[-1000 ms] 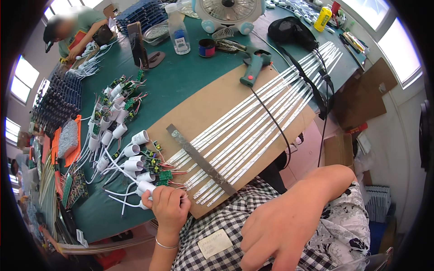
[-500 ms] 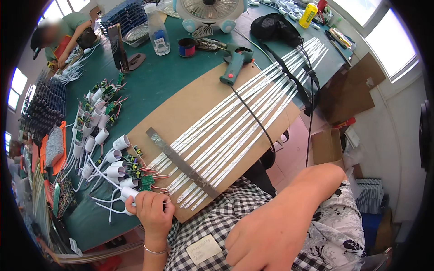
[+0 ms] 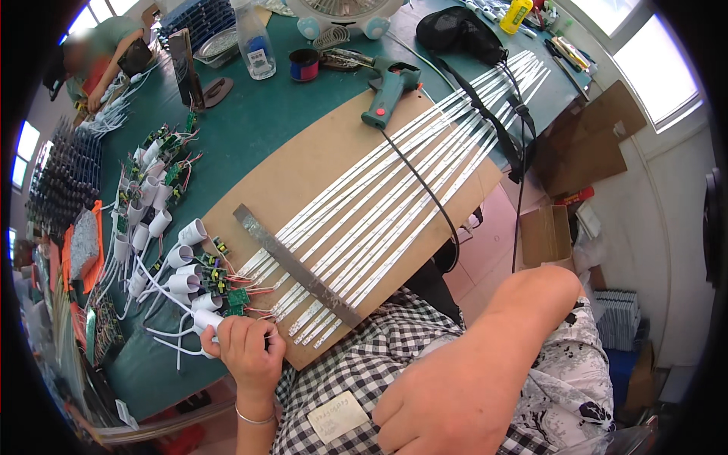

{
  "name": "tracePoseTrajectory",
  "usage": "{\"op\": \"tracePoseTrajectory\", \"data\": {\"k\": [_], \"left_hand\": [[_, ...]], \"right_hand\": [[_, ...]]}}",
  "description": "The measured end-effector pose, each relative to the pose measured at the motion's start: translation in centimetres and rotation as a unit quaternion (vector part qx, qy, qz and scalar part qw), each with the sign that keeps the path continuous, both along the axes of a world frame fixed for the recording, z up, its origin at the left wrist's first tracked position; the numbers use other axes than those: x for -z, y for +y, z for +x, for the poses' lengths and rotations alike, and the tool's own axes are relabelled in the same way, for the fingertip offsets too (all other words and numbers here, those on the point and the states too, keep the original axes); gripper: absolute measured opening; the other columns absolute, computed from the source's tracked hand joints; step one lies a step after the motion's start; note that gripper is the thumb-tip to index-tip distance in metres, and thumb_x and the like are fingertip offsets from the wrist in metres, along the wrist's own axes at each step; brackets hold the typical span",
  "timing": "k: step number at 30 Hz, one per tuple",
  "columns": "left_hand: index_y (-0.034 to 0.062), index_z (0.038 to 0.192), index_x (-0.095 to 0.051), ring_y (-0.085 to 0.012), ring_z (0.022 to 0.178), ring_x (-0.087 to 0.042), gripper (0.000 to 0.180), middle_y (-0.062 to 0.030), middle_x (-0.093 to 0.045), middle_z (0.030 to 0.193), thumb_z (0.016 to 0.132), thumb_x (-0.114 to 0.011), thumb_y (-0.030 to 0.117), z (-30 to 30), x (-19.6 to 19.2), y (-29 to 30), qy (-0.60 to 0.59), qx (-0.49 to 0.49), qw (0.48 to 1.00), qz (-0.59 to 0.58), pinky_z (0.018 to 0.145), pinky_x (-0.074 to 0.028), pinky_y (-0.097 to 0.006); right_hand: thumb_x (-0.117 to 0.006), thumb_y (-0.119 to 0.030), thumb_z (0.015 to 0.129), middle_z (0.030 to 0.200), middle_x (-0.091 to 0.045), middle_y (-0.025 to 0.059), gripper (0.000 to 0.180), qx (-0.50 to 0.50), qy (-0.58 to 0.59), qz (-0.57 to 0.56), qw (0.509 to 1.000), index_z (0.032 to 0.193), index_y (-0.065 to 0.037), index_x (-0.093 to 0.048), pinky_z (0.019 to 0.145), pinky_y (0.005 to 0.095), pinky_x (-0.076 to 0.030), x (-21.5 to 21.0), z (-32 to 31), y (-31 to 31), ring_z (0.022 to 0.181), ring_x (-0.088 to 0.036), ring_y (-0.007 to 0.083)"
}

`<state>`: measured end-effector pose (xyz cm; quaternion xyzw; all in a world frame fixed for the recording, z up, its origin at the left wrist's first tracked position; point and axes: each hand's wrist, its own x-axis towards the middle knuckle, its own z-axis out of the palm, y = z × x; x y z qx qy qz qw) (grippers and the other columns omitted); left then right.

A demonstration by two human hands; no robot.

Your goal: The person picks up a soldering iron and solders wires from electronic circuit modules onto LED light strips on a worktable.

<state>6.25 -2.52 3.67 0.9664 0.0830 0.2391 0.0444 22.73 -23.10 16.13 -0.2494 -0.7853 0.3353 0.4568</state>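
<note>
My left hand (image 3: 249, 350) is closed at the near left corner of a brown board (image 3: 303, 163). Its fingers curl against a white plastic cap (image 3: 206, 319) with a white cable; what they pinch is hidden. In front of the checked cloth on my lap, my right hand (image 3: 447, 402) is held back upward, fingers curled under and mostly out of sight. Several thin white LED strips (image 3: 307, 309) lie slantwise over the board, with a flat metal bar (image 3: 296, 265) across them. Thin red wires run from their near ends toward green circuit boards (image 3: 237, 297) beside the caps.
A green glue gun (image 3: 390, 95) lies on the board's far edge, its black cord crossing the strips. More capped cables (image 3: 150, 189) crowd the left. Behind stand a phone (image 3: 184, 70), a plastic bottle (image 3: 254, 45) and a fan (image 3: 345, 9). Another person works at far left.
The whole bench has shifted slightly up and left in the picture. Both hands keep nearly the same pose, the left still beside the white cap.
</note>
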Motion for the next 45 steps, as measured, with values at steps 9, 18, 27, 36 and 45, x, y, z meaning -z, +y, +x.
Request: {"op": "tracePoseTrajectory", "data": {"k": [9,18,27,36,45], "left_hand": [[0.0159,0.075,-0.058,-0.0218,0.091,-0.057,0.018,0.0,-0.056,0.082,0.067,-0.07,0.006,0.0,0.0,0.2,-0.006,-0.004,1.0,-0.002,0.1,-0.024,-0.045],[0.0167,0.075,-0.058,-0.0202,0.092,-0.057,0.018,0.0018,-0.058,0.084,0.067,-0.071,0.008,-0.2,0.3,0.3,-0.003,0.007,1.0,-0.019,0.1,-0.024,-0.044],[0.0167,0.076,-0.058,-0.0203,0.091,-0.057,0.019,0.0015,-0.057,0.083,0.066,-0.071,0.007,0.0,0.4,0.3,-0.01,0.002,1.0,-0.013,0.101,-0.024,-0.046],[0.0145,0.074,-0.056,-0.0225,0.091,-0.057,0.017,0.0,-0.057,0.082,0.066,-0.07,0.006,-0.2,0.4,0.1,-0.019,-0.006,1.0,-0.017,0.101,-0.026,-0.046],[0.0165,0.077,-0.059,-0.0208,0.092,-0.057,0.018,0.0019,-0.058,0.085,0.067,-0.071,0.008,-0.4,0.5,0.3,-0.015,-0.003,1.0,-0.017,0.101,-0.024,-0.046]], "right_hand": [[-0.058,-0.02,0.09,0.091,-0.058,0.0089,0.012,0.179,-0.224,0.128,0.949,0.091,-0.008,-0.054,0.061,0.0345,-0.047,2.3,1.7,0.2,0.072,-0.059,0.0212],[-0.065,-0.002,0.09,0.095,-0.059,0.011,0.019,0.262,0.435,-0.189,0.841,0.086,-0.007,-0.047,0.072,0.0297,-0.049,8.2,1.6,-0.8,0.086,-0.058,0.0154],[-0.073,-0.009,0.087,0.092,-0.064,0.0095,0.012,0.161,0.368,0.048,0.914,0.086,-0.006,-0.061,0.069,0.0344,-0.049,4.9,-3.0,2.0,0.081,-0.061,0.0242],[-0.071,-0.002,0.086,0.102,-0.066,0.0155,0.013,0.121,0.316,0.126,0.933,0.099,-0.003,-0.071,0.058,0.0323,-0.049,4.0,-2.8,2.6,0.074,-0.061,0.0244],[-0.063,-0.006,0.091,0.102,-0.067,0.0095,0.013,0.125,0.246,0.206,0.939,0.086,-0.014,-0.071,0.058,0.0309,-0.048,2.5,-2.1,2.3,0.071,-0.059,0.0217]]}}
